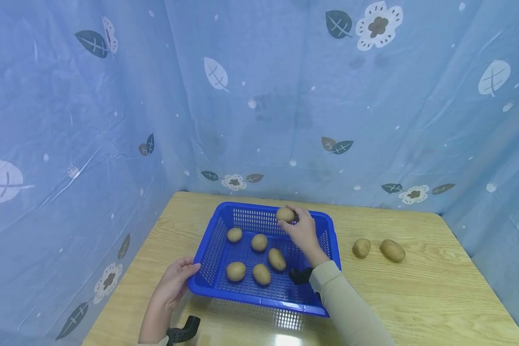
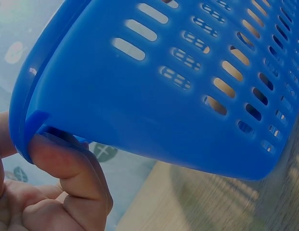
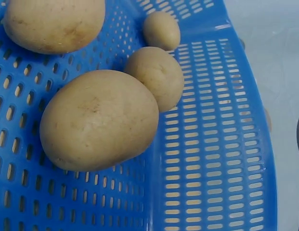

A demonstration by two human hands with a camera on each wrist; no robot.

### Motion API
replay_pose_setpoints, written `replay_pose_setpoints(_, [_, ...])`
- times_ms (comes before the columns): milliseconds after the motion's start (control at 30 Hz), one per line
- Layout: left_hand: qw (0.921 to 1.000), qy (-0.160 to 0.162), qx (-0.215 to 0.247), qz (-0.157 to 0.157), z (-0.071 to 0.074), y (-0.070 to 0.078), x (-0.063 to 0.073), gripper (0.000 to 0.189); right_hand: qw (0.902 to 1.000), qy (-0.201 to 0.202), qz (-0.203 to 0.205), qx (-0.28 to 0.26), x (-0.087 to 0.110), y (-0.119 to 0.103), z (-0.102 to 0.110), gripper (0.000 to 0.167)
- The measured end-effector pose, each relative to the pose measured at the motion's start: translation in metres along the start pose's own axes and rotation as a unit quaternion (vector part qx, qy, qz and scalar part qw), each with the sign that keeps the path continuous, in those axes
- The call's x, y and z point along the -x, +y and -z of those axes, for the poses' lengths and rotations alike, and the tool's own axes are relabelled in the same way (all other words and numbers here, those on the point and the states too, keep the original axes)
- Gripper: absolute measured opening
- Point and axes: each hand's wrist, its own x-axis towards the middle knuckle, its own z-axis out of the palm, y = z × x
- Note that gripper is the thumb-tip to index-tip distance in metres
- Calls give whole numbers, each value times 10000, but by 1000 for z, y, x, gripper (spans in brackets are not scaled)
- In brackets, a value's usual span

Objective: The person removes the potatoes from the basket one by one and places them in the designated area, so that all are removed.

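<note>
Reaching fwd over blue basket [image 1: 259, 300], R hand [image 1: 303, 234] pinches potato [image 1: 284, 215], L hand [image 1: 173, 282] gripping L rim [image 1: 203, 247].

Basket [image 1: 268, 302] sits left of the table's [image 1: 437, 298] middle; curtain [image 1: 285, 120] behind and to both sides. Inside lie five potatoes [image 1: 261, 275]: two at front, one behind these to the right, two farther back. Left hand [image 1: 173, 281] at left rim, near front corner. Right hand [image 1: 302, 230] and held potato [image 1: 284, 215] over rear right. Table potatoes [image 1: 392, 251], two, side by side, right of basket.
</note>
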Motion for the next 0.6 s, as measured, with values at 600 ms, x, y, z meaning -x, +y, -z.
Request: replay_pose_setpoints(600, [9999,-131,16,-63,2,-2,-1,33,9947,656,245,-757,2,-5,15,54])
